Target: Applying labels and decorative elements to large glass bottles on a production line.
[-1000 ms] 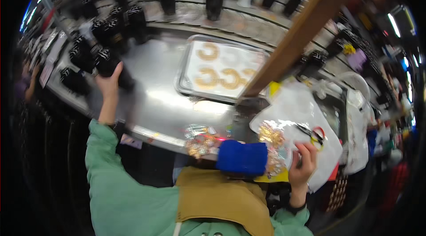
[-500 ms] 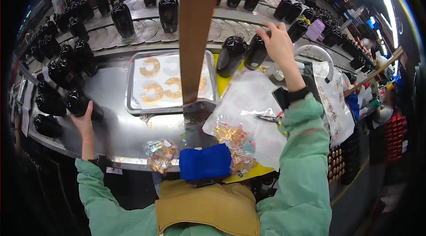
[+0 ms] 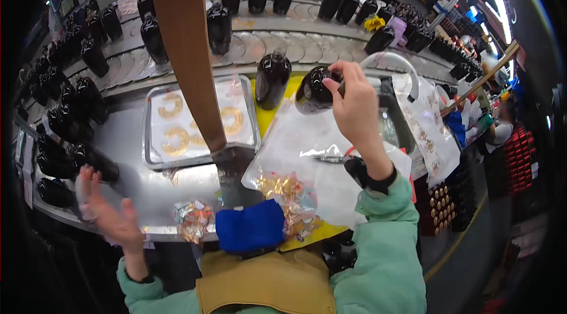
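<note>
The right hand (image 3: pixel 357 104) grips a glossy black bottle (image 3: pixel 314 92) near its top, thumb and fingers pinched around it; the bottle leans, held above the near side of the tabletop's yellow sheet (image 3: pixel 266 118) and a white sheet (image 3: pixel 333 131). The left hand (image 3: pixel 112 213) is spread and slightly blurred, palm turned inward, its fingertips by a dark bottle (image 3: pixel 97 160) — whether they touch it cannot be told.

Just left of the held bottle, an upright bottle (image 3: pixel 273 81) stands near the yellow sheet. Scissors (image 3: pixel 331 159) with a red handle lie on the white sheet, and nearer the body a heap of gold foil pieces (image 3: pixel 283 190) rests beside a blue block (image 3: pixel 251 225). A second, mixed heap (image 3: pixel 194 221) sits to the block's left, at the edge of the metal tabletop (image 3: pixel 127 137).

Farther in, a metal tray (image 3: pixel 253 113) holds gold C-shaped pieces (image 3: pixel 171 105) on white, partly hidden by a wooden post (image 3: pixel 184 48). More dark bottles (image 3: pixel 71 122) crowd the left end. Beyond runs a conveyor (image 3: pixel 295 47) with further black bottles spaced along it — one near a yellow flower (image 3: pixel 374 23) — and red stacked crates (image 3: pixel 522 160) stand off to the right.
</note>
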Available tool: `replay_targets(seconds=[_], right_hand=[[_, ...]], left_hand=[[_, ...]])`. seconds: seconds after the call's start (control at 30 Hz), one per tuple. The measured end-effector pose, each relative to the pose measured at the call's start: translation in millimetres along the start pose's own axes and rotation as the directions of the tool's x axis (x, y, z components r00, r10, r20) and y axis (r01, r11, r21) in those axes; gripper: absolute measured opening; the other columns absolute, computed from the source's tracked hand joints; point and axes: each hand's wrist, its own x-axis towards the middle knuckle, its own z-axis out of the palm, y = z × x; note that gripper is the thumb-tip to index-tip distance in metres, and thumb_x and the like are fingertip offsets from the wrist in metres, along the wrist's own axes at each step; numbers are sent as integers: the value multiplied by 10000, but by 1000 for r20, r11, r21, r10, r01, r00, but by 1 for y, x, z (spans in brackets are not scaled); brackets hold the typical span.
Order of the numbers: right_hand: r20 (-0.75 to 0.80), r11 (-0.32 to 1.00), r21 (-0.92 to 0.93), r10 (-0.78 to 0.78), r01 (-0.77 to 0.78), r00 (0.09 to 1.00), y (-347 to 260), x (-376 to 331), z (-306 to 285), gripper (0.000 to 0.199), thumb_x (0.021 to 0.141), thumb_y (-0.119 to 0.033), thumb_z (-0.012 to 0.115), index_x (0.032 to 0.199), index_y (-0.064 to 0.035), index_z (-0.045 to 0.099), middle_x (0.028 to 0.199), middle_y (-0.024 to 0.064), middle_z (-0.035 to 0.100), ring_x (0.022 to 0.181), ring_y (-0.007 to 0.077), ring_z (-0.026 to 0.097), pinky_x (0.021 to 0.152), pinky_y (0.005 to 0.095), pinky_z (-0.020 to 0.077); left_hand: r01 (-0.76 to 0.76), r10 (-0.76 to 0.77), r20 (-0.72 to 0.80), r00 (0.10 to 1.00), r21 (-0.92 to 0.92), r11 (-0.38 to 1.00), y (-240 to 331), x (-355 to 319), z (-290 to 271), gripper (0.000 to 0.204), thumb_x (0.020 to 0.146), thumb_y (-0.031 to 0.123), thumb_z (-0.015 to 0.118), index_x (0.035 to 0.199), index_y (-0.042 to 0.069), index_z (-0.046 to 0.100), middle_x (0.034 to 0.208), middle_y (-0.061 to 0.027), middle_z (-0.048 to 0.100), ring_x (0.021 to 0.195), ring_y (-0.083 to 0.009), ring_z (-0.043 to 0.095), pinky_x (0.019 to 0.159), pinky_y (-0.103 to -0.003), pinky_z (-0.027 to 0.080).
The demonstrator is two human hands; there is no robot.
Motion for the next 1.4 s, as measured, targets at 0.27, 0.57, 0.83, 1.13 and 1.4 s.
replay_targets(seconds=[0.27, 0.57, 0.83, 1.13, 1.4], right_hand=[[515, 872, 457, -95, -178, 852, -105, -27, -71, 233, 888, -98, 746, 1067, -19, 619, 987, 192, 653, 863, 382, 656, 756, 433, 506], [811, 360, 524, 64, -772, 581, -96, -156, 10, 684, 1018, -248, 637, 1553, 29, 311, 1255, 169, 653, 1122, 171, 624, 960, 297, 490], [789, 373, 484, 205, -792, 579, -101, -165, 43, 697, 1015, -382, 613, 1518, 41, 382, 1143, 203, 701, 1058, 189, 659, 946, 301, 490], [837, 648, 161, 310, -745, 451, -36, -146, 4, 369, 930, -281, 705, 1127, 32, 711, 1095, 224, 721, 1031, 314, 697, 892, 386, 526], [568, 883, -455, 386, -113, 727, 157, -162, -52, 196, 787, -132, 720, 972, -85, 765, 933, 137, 727, 908, 337, 699, 768, 456, 548]], left_hand=[[617, -148, 648, 747, -593, 517, 125, 12, 117, 1214, 703, 234, 923, 1579, -30, 125, 1561, -237, 345, 1438, -322, 392, 1162, -437, 336], [924, -632, 740, 228, -369, -99, 123, -42, 110, 679, 965, 191, 712, 1497, 9, 331, 1316, -128, 590, 1156, -192, 619, 971, -346, 528], [939, -709, 703, -54, -206, -277, 114, -29, 118, 610, 984, 279, 673, 1447, 4, 386, 1253, -128, 607, 1079, -198, 636, 878, -331, 559], [919, -673, 637, 377, -167, 356, 106, -51, 113, 814, 923, 82, 714, 1564, -50, 231, 1365, -177, 566, 1202, -212, 602, 1019, -343, 495], [885, -615, 656, 438, -192, 425, 114, -43, 120, 875, 888, 36, 736, 1571, -64, 199, 1343, -169, 585, 1184, -206, 613, 1022, -348, 497]])
